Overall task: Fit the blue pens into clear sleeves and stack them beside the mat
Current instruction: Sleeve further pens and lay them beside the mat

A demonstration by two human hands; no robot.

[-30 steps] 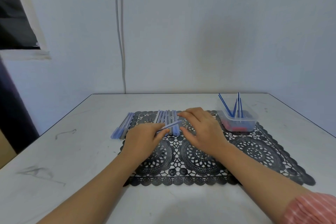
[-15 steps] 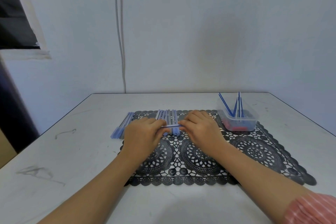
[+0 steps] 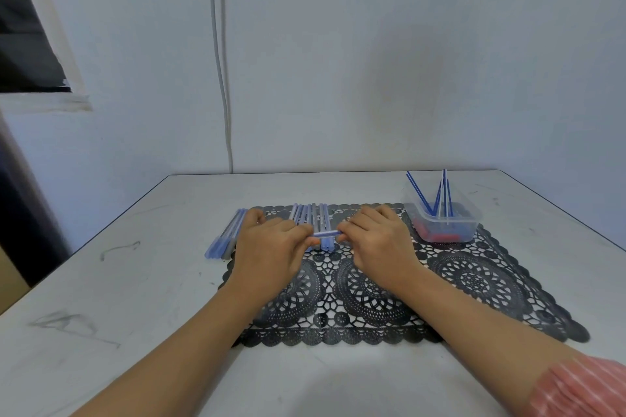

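Left of the left hand (image 3: 271,249), a stack of sleeved pens (image 3: 226,240) lies on the worktop (image 3: 135,281) beside the lace mat (image 3: 474,278). Both it and the right hand (image 3: 381,242) pinch with curled fingers the ends of one blue pen (image 3: 326,233) between them, over a row of pens (image 3: 313,216). Right of the right hand stands a clear tub (image 3: 469,228) of refills (image 3: 418,194)

Head camera, one wide-angle view. It is worn at head height and directed forward and down across the white table (image 3: 142,281). The black lace mat (image 3: 474,274) is framed centrally and near. The wall (image 3: 372,78) is taken in above.
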